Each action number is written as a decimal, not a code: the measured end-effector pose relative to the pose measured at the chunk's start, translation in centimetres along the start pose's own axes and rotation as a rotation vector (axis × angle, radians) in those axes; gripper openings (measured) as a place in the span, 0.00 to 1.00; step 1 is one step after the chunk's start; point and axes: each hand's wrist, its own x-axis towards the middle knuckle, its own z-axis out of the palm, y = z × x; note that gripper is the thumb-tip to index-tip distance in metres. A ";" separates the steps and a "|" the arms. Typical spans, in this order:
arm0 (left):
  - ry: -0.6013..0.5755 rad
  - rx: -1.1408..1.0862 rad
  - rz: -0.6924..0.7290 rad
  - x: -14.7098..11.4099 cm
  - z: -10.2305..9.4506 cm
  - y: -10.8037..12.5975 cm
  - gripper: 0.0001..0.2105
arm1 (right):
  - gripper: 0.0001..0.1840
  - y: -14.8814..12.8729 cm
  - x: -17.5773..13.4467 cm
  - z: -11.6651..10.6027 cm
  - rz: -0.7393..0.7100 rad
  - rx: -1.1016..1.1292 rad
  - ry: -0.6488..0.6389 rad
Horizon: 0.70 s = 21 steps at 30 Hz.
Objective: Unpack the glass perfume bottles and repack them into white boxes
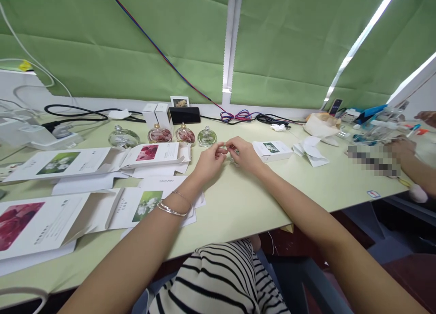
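Observation:
My left hand (211, 159) and my right hand (242, 151) meet over the middle of the table, fingertips pinched close together. Whatever they pinch is too small and covered to make out. Under my right fingers a bit of clear glass (234, 161) shows, mostly hidden by the hand. To the left of my hands stands a round glass bottle with green contents (207, 137). Two bottles with red petals, one (185, 134) nearer and one (159, 134) farther left, stand beside it. A flat white box (272, 149) with a flower picture lies right of my right hand.
Opened white boxes (68, 164) with flower and rose pictures cover the table's left side. Another clear bottle (123, 137), small white cartons (157, 115) and a phone (185, 115) are at the back. Crumpled paper (310, 150) lies right; another person's hand (402, 148) is beyond.

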 end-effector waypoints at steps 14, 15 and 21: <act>-0.040 0.093 -0.059 -0.1 -0.1 -1.0 0.27 | 0.11 2.1 5.5 -0.3 0.356 -0.319 -0.503; -0.031 0.105 -0.069 -0.1 -0.1 -1.0 0.26 | 0.13 1.9 5.3 -0.7 0.340 -0.318 -0.505; 0.003 0.156 -0.118 0.1 -0.3 -0.9 0.24 | 0.33 0.6 2.7 -3.2 0.173 -0.423 -0.663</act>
